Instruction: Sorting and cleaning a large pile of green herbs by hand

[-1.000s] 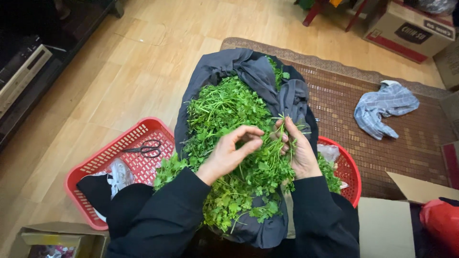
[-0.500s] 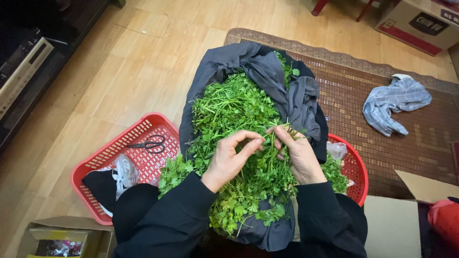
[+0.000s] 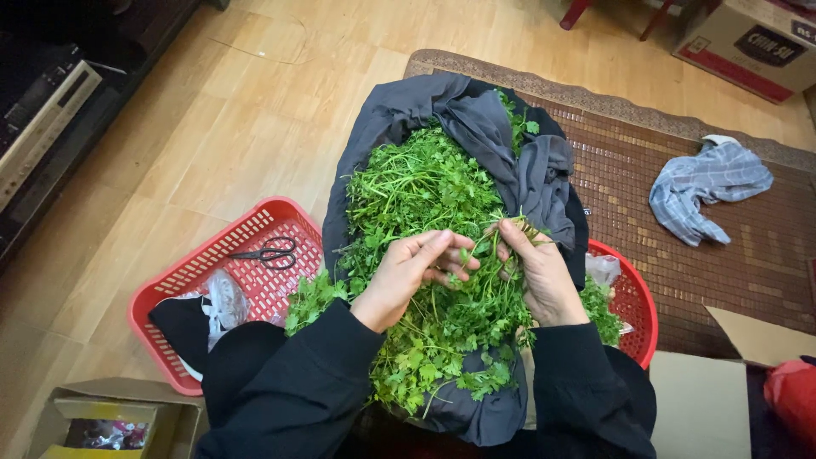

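Two red baskets flank my lap: the rectangular red basket (image 3: 246, 255) on the left, holding black scissors (image 3: 268, 252) and a crumpled clear bag (image 3: 223, 297), and the round red basket (image 3: 636, 302) on the right, half hidden behind my right forearm. Between them lies the dark grey cloth (image 3: 476, 119), heaped with leafy green herbs (image 3: 416, 183); the heap's long axis runs from my lap away toward the woven mat (image 3: 680, 272). My left hand (image 3: 408, 276) rests on the heap, palm up, fingers curled loosely and touching stems. My right hand (image 3: 540, 272) pinches a small bunch of herb stems (image 3: 489, 246) between thumb and fingertips, stems pointing away from me and slightly left. The cloth's folded right edge rises just beside my right hand. Bare wooden floor (image 3: 212, 136) lies open at the left; a blue-grey checked rag (image 3: 705, 183) lies well apart on the mat at the right.
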